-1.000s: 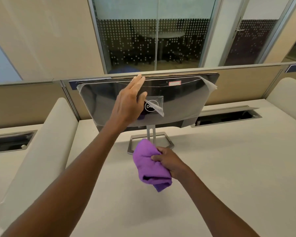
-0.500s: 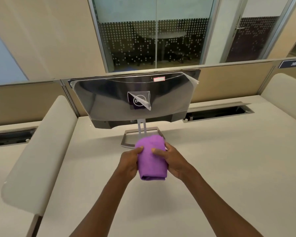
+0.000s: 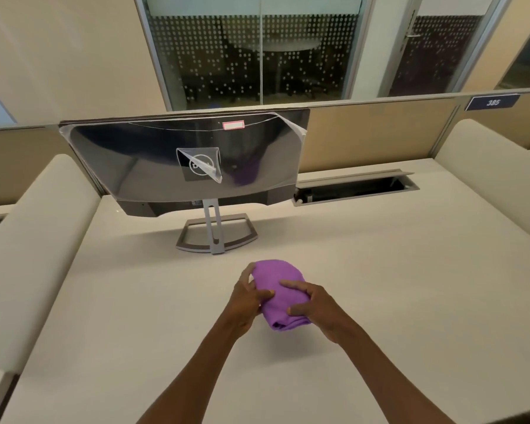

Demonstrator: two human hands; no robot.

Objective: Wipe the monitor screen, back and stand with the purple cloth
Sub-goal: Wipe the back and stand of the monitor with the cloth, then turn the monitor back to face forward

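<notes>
Purple cloth [image 3: 280, 296], folded into a thick soft bundle, gripped above the pale desk [image 3: 395, 270] between left hand [image 3: 248, 301] and right hand [image 3: 314, 310], just in front of the monitor [image 3: 184, 160] with its glossy back and stand [image 3: 216, 232] facing here.

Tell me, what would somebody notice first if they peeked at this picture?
Probably the bright purple cloth, bunched up and held by both hands, the left hand and the right hand, just above the pale desk. Right behind it stands the monitor with its shiny dark back facing us, thin plastic film peeling off it, on a thin silver stand.
</notes>
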